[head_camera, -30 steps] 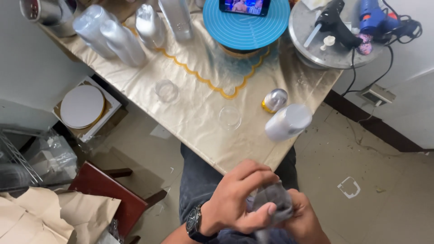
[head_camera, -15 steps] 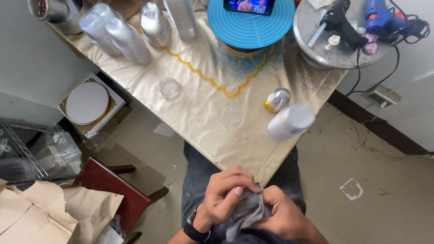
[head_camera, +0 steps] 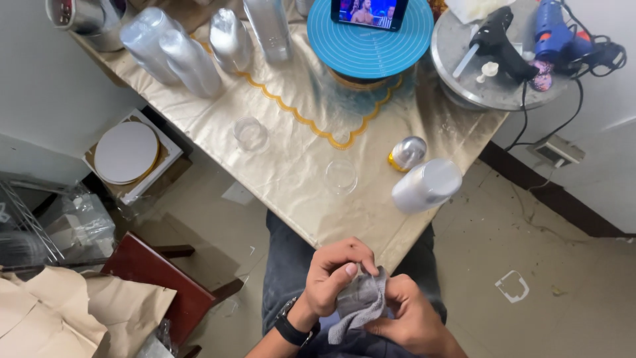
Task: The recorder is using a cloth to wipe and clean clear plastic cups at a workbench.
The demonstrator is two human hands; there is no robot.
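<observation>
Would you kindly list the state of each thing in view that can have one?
Grey cloth: bunched up, pinched by both hands.
Left hand: closed on the cloth.
Right hand: closed on the cloth.
Two clear cups: upright, look empty.
White bottle: standing near the table edge.
Phone: screen on, atop the blue turntable.
Black glue gun: lying on the grey turntable.

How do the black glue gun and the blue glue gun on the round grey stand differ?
The black glue gun lies near the middle of the grey stand; the blue glue gun lies at its far right edge. The black one's nozzle points down-left; the blue one's cannot be told. Both lie flat, untouched by either hand.
</observation>
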